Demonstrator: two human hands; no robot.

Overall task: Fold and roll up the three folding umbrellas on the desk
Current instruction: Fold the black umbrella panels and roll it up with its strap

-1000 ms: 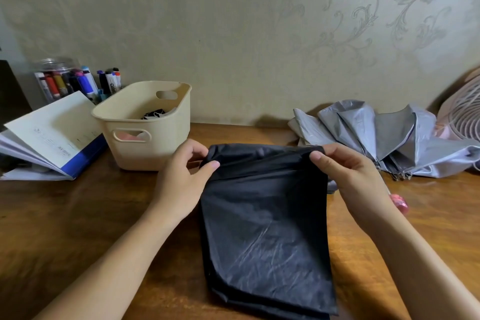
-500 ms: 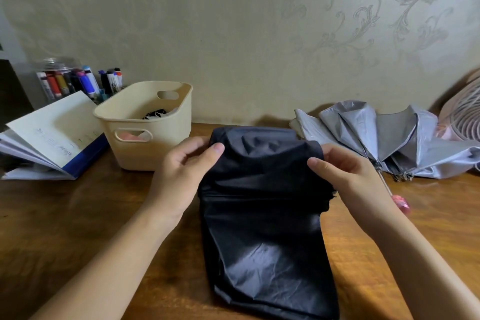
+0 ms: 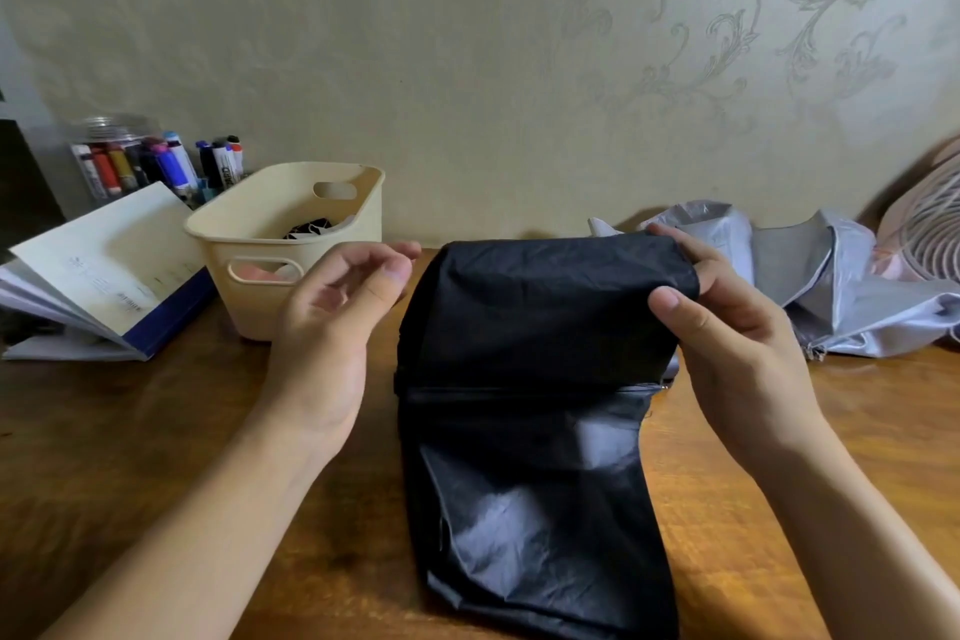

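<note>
A: Black fabric in the middle. Which one is that?

B: That's the black umbrella (image 3: pixel 524 457), lying lengthwise on the worktop (image 3: pixel 130 431) in front of the person. Its far end is bunched into a thick roll, and the near part lies flat towards the bottom edge.

A: Who has hold of it?

B: The right hand (image 3: pixel 737 343) pinches the right end of the roll, thumb in front and fingers curled behind. I'd say that grip stops the roll from springing loose. The left hand (image 3: pixel 327 327) hovers just beside the left end, fingers loosely bent and holding nothing. It seems not to touch the cloth.

A: Why flat on the wood?

B: Probably so the panels lie smooth while the roll is worked down towards the person.

A: Count the umbrellas.

B: I can see two: the black one and a silver umbrella (image 3: pixel 831 286), heaped loose at the far right, behind the right hand. The third does not show.

A: And the rest?

B: One cream basket (image 3: pixel 249 307), one open book (image 3: pixel 104 265) at the left, one clear jar of markers (image 3: pixel 114 161) behind them, and one pink fan (image 3: pixel 930 229) at the right edge. The markers are too crowded to count.
</note>
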